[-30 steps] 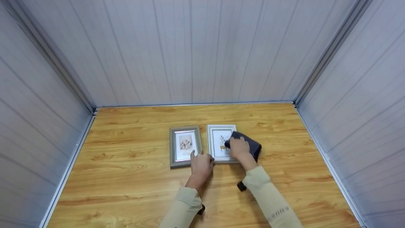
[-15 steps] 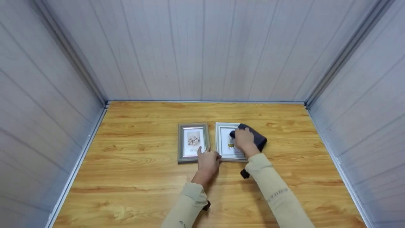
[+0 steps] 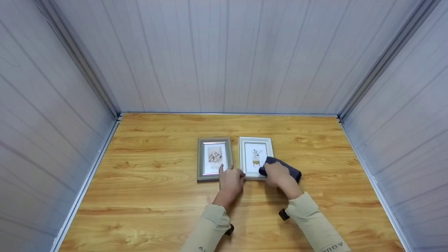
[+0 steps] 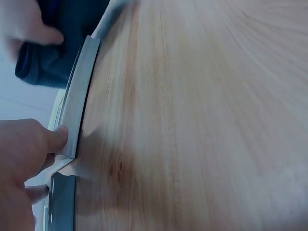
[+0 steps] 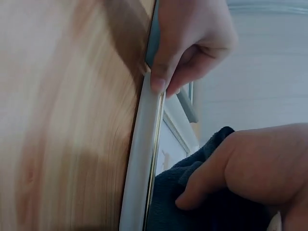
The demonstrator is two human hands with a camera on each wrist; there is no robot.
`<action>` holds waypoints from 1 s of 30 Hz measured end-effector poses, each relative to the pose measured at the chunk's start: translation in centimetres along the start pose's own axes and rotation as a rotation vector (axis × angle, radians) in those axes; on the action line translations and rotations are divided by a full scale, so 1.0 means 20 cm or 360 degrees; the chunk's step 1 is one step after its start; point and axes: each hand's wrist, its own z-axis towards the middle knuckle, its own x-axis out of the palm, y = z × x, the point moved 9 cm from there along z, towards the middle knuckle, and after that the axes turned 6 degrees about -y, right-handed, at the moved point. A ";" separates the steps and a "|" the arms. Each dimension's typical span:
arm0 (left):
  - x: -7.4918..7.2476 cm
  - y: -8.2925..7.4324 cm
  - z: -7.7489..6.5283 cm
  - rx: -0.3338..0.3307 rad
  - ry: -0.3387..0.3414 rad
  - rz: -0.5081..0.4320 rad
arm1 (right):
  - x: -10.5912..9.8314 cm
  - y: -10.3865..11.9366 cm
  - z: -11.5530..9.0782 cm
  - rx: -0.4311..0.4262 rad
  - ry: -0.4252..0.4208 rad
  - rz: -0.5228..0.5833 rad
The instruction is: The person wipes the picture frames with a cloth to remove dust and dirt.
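A white picture frame [image 3: 256,139] with a plant print lies flat on the wooden table. My left hand [image 3: 231,180] pinches its near left corner, thumb against the front edge, as the right wrist view shows. My right hand [image 3: 278,174] grips a dark blue cloth [image 3: 293,171] over the frame's near right corner. In the left wrist view the cloth [image 4: 48,67] lies against the frame's border [image 4: 79,106]. Just left is a grey-brown picture frame [image 3: 200,161] with a flower print; some left-hand fingers reach over its near right corner.
Pale panelled walls stand behind the wooden tabletop [image 3: 154,157] and on both sides, joined by metal corner strips [image 3: 84,63]. Black wrist devices [image 3: 284,214] show under the sleeves. A narrow gap separates the two frames.
My right hand has drawn the cloth down from the white frame's middle and upper right to its near right corner, uncovering the print. My left hand keeps its place; the head view has shifted slightly.
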 end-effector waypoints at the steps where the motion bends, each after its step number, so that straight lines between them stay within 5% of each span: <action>1: 0.00 0.00 -0.01 0.0000 0.0003 0.0002 | 0.01 -0.01 0.00 0.0003 0.0002 0.0009; 10: 0.01 -0.02 -0.02 -0.0013 0.0027 0.0050 | -0.03 -0.18 0.32 0.0025 -0.0223 0.0058; 13: 0.02 -0.02 -0.01 -0.0023 0.0052 0.0013 | -0.03 -0.19 0.36 0.0015 -0.0242 0.0018; 23: -0.02 0.02 0.02 -0.0043 0.0023 0.0001 | -0.03 -0.02 0.04 -0.0098 -0.0191 0.0023; 30: -0.04 0.04 0.03 -0.0019 -0.0023 0.0006 | -0.01 0.19 -0.04 -0.0253 -0.0383 0.0054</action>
